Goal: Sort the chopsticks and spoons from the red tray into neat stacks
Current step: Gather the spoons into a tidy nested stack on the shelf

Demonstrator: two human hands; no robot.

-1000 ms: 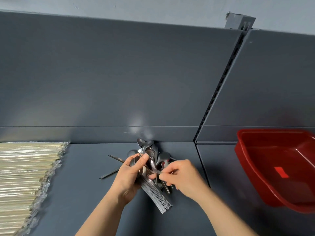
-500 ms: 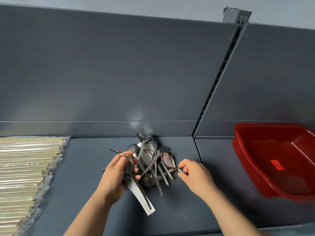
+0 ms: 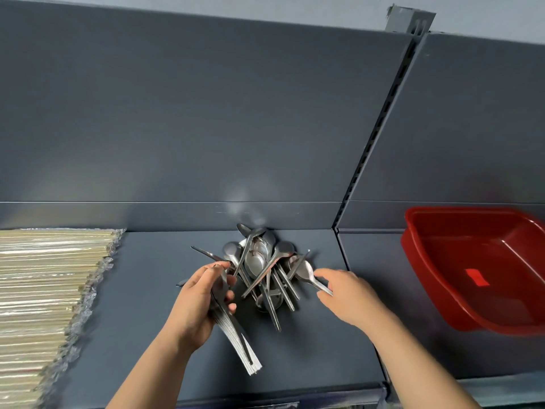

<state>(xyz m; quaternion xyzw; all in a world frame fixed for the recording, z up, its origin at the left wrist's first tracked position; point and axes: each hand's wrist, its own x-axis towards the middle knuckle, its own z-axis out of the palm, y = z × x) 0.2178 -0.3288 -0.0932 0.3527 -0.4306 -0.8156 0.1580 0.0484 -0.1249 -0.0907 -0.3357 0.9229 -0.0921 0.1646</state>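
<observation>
Gripping a nested spoon stack (image 3: 233, 335) in the curled left hand (image 3: 194, 302), mid-shelf (image 3: 295, 349); pinching one spoon (image 3: 306, 271) by its handle with the right hand (image 3: 351, 299), beside the loose pile (image 3: 259, 261) at the back edge; red tray (image 3: 418, 261) at right, chopsticks (image 3: 44, 290) at left edge

This looks like a shop or its stockroom, fitted with retail shelving: a flat dark grey steel shelf (image 3: 147, 290) backed by plain dark grey metal panels (image 3: 206, 113) that meet at a grey steel upright (image 3: 380, 137) with a row of slots down its face. Goods lie on the shelf in bulk: a broad, deep stack of pale bamboo chopsticks in clear wrappers (image 3: 44, 290), a heap of stainless-steel spoons (image 3: 259, 261) and a red rectangular plastic tray (image 3: 427, 276).
</observation>
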